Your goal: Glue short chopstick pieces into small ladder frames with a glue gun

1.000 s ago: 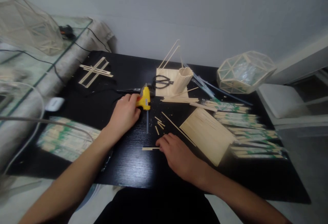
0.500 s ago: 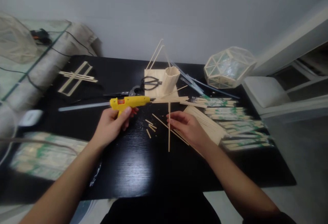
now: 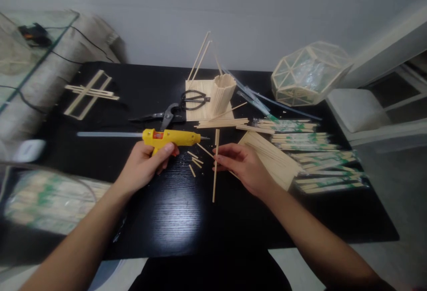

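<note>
My left hand [image 3: 144,166] grips a yellow glue gun [image 3: 171,137] by its handle, held level with the nozzle pointing right; a clear glue stick [image 3: 106,134] juts from its back to the left. My right hand [image 3: 242,164] pinches a thin wooden stick [image 3: 215,166], held almost upright over the black table [image 3: 173,215]. The gun's tip sits just left of the stick's upper end. Short cut stick pieces [image 3: 194,162] lie on the table between my hands.
Black pliers [image 3: 165,114], scissors [image 3: 193,99] and a small stick cup [image 3: 223,93] stand on a stick panel behind. A flat stick panel [image 3: 273,157] and wrapped chopsticks [image 3: 313,149] lie right. A geodesic stick lantern [image 3: 308,74] sits far right, a stick cross frame [image 3: 87,93] far left.
My left hand lifted the glue gun off the table and turned its nozzle to the right. My right hand picked up a long stick and brought it near the nozzle.
</note>
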Action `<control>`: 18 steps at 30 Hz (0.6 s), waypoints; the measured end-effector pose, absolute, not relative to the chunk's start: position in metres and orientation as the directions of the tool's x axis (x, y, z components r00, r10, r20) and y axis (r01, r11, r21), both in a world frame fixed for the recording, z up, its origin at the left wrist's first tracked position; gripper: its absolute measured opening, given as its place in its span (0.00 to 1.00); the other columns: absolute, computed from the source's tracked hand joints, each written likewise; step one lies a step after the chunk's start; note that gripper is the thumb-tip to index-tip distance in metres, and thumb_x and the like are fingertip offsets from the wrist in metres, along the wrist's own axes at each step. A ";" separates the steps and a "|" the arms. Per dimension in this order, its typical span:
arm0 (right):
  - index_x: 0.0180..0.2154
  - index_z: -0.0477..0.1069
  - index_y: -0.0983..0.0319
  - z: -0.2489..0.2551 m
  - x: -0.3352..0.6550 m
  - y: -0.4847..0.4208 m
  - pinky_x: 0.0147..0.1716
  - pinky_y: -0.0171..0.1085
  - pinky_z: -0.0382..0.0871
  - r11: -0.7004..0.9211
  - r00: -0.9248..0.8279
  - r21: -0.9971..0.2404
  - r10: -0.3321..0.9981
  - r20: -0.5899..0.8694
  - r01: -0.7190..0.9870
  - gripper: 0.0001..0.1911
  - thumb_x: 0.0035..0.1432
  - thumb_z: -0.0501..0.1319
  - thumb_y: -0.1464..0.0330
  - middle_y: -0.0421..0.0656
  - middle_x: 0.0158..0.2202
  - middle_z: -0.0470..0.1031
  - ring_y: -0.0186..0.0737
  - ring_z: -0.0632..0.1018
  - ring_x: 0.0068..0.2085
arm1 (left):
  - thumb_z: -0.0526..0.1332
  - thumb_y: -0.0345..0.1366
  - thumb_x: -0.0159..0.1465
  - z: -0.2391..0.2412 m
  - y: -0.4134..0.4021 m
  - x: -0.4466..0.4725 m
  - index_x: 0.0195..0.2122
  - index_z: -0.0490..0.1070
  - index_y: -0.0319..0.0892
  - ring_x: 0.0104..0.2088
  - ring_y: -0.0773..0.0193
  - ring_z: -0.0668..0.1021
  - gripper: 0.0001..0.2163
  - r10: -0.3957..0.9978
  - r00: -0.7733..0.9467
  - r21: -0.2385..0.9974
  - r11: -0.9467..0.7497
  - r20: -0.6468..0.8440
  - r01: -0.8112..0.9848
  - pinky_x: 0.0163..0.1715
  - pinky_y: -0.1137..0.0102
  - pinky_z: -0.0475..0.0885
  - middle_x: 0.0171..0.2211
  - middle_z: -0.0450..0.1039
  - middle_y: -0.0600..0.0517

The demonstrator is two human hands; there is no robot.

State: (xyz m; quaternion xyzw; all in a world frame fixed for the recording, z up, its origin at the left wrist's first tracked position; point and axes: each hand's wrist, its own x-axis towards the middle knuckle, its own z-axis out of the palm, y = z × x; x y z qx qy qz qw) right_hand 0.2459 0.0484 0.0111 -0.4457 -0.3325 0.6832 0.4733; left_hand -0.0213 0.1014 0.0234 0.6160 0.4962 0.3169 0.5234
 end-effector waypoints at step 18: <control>0.39 0.83 0.58 0.010 0.242 0.048 0.43 0.42 0.85 -0.326 -0.175 -0.861 0.944 -0.279 -0.390 0.13 0.51 0.79 0.64 0.39 0.37 0.83 0.36 0.82 0.38 | 0.64 0.54 0.64 0.028 0.102 -0.018 0.25 0.77 0.40 0.16 0.68 0.66 0.22 0.945 0.284 0.933 0.051 -0.160 0.356 0.14 0.74 0.59 0.16 0.66 0.53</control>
